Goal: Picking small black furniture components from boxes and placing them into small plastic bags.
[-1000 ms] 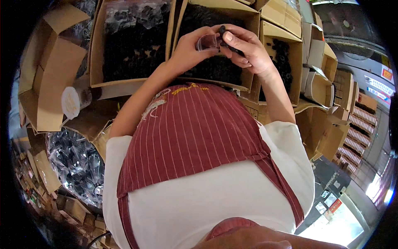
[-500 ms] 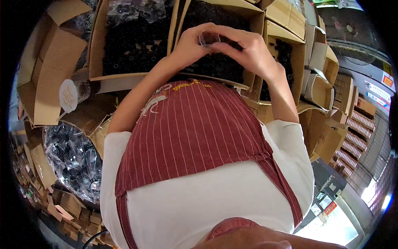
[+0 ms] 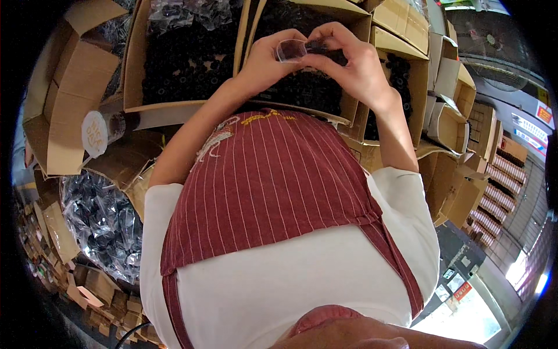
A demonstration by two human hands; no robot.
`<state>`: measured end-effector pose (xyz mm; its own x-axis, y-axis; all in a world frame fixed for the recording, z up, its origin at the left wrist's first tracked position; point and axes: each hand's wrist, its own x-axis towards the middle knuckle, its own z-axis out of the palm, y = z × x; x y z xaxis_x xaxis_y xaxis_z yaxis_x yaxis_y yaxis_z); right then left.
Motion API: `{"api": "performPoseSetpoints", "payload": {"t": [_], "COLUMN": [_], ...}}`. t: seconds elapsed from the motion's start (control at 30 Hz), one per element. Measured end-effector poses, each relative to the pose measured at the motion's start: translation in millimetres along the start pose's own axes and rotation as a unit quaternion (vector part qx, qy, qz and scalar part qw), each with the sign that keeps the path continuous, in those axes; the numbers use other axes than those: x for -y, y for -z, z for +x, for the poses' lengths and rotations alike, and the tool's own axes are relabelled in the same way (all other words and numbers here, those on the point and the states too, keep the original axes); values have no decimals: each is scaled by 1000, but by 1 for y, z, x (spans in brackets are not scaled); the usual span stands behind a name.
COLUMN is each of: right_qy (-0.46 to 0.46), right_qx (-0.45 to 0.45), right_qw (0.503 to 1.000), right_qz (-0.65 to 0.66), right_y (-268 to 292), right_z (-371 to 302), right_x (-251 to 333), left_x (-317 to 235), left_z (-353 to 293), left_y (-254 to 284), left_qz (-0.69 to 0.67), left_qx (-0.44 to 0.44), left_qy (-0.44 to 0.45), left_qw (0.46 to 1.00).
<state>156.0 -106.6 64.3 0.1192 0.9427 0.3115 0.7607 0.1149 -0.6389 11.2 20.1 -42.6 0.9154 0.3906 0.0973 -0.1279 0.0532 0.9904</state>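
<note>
Over the middle cardboard box (image 3: 353, 107), my left hand (image 3: 261, 65) pinches a small clear plastic piece, perhaps a little bag or sleeve (image 3: 290, 51). To its right, my right hand (image 3: 361, 67) curls thumb and fingers around a small dark part (image 3: 317, 45) at the plastic piece's right side. Whether the part sits inside the plastic or beside it I cannot tell. Many small black parts (image 3: 314, 93) fill the box beneath both hands. The fingertips of my left hand are partly hidden behind the plastic.
Left of the middle box stands another cardboard box (image 3: 133, 64) of black parts, with clear bags (image 3: 195, 13) at its far end. A narrower box (image 3: 401, 43) is on the right. Bagged dark parts (image 3: 104, 227) lie at lower left. A fan (image 3: 494, 41) stands far right.
My hands have drawn slightly apart, and the right fingers have lifted. The clear plastic piece shows more fully, and a dark part now appears at my right fingers.
</note>
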Motion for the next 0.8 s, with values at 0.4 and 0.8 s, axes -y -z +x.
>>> {"api": "performPoseSetpoints", "payload": {"t": [0.4, 0.8], "right_qy": [-142, -177], "right_qx": [20, 82], "right_qw": [969, 945], "right_qz": [200, 263], "right_y": [-4, -5], "right_z": [-1, 6], "right_x": [5, 4], "left_x": [-5, -2], "left_z": [-2, -2], "left_y": [-4, -2], "left_qz": [6, 57], "left_qx": [-4, 11], "left_qy": [-33, -33], "left_qw": [999, 998]}}
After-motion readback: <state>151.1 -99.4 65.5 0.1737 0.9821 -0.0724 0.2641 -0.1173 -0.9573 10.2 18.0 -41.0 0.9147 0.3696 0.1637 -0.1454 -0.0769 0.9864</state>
